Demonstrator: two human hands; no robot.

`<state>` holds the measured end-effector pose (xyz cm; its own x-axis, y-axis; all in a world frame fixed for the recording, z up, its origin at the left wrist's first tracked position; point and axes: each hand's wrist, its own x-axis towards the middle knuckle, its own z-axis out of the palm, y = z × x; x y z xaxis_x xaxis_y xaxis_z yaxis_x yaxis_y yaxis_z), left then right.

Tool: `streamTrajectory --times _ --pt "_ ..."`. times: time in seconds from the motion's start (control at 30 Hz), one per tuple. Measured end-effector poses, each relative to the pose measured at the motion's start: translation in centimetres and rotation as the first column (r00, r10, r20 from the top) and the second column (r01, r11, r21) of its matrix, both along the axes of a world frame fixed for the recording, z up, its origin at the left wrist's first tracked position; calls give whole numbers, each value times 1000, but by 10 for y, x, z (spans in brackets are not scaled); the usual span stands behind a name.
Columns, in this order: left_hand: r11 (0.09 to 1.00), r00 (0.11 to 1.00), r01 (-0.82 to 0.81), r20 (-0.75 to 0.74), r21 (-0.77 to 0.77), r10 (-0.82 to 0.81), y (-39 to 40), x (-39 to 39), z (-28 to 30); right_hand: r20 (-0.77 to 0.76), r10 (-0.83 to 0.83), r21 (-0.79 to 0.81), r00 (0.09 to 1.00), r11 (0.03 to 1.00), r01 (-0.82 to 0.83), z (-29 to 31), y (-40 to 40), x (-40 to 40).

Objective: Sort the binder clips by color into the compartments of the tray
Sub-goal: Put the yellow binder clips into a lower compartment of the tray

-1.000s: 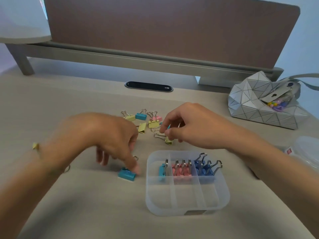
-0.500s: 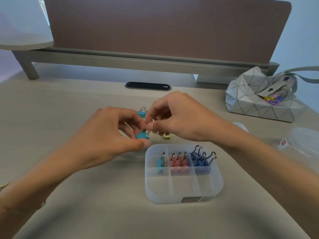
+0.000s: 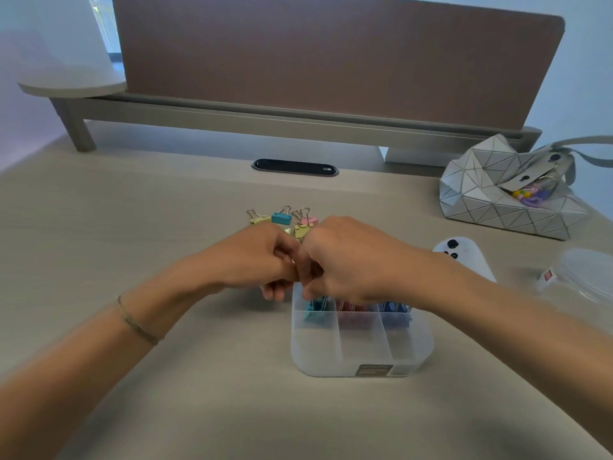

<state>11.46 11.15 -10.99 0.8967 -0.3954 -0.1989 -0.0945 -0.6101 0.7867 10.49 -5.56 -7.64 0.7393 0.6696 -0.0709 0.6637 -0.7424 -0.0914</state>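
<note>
The clear plastic tray [image 3: 362, 368] sits on the desk in front of me. Its back row holds teal clips [image 3: 314, 307] on the left, pink clips [image 3: 352, 309] in the middle and blue clips [image 3: 394, 308] on the right. My right hand [image 3: 358, 263] is pinched right over the teal compartment, fingertips on a teal clip's wire handles. With its fingers curled, my left hand [image 3: 262, 260] presses against the right one at the tray's back-left corner; I see nothing in it. Behind the hands lie loose clips: yellow [image 3: 257, 220], teal [image 3: 281, 218], yellow [image 3: 301, 231], pink [image 3: 309, 222].
A silver geometric bag [image 3: 504, 197] lies at the back right, a white device [image 3: 464, 257] and a clear lid [image 3: 587, 273] to the right of the tray. A monitor riser [image 3: 298, 122] and brown divider panel close off the back. A cable slot [image 3: 295, 167] is in the desk.
The left hand picked a teal clip off the desk and brought it to the right hand. Both hands then came down to the tray's back-left compartment.
</note>
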Motion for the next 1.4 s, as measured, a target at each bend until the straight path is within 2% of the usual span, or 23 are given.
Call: streamTrajectory --times 0.13,0.27,0.33,0.43,0.47,0.57,0.63,0.73,0.9,0.97,1.03,1.1,1.17,1.23,1.33,1.4 --pt "1000 1000 -10 28 28 9 7 11 2 6 49 -43 999 998 -48 -5 4 1" --pt "999 999 4 35 44 -5 15 18 4 -83 55 -10 995 998 -56 -6 2 5" --pt "998 994 -41 102 48 36 18 25 7 -156 50 93 986 995 -36 2 -3 11" --pt "984 959 -156 254 88 129 15 48 15 -180 -79 303 981 944 131 17 -20 39" --pt "979 953 -167 274 116 130 12 55 18 -170 -140 296 975 937 186 17 -25 51" --pt "967 967 -123 245 222 66 0 67 22 -93 -273 95 958 955 281 -2 -29 80" --pt "964 969 -108 244 244 47 -7 69 20 -124 -306 13 944 951 310 -18 -28 87" --pt "959 963 -96 270 267 21 -13 68 12 -163 -306 0 938 951 310 -34 -28 87" --pt "951 950 -114 311 286 20 -17 71 3 -28 -298 -24 954 954 298 -43 -30 89" --pt "956 948 -120 315 267 31 -18 70 2 -30 -302 -19 953 953 301 -39 -34 89" --pt "968 949 -131 309 212 61 -20 66 5 -11 -312 55 950 949 312 -27 -38 84" --pt "992 962 -109 257 64 90 -22 59 15 -17 -332 202 943 923 329 -10 -41 75" --pt "990 972 -76 212 -115 99 -23 49 32 -87 -326 357 941 872 335 6 -41 57" --pt "980 970 -28 233 -199 75 -22 38 50 -157 -315 467 936 812 351 17 -37 33" --pt "970 973 59 231 -236 -3 -24 21 67 -155 -360 563 920 733 381 21 -36 0" --pt "974 968 147 228 -171 -106 -25 12 74 -152 -390 562 908 722 404 23 -39 -16"
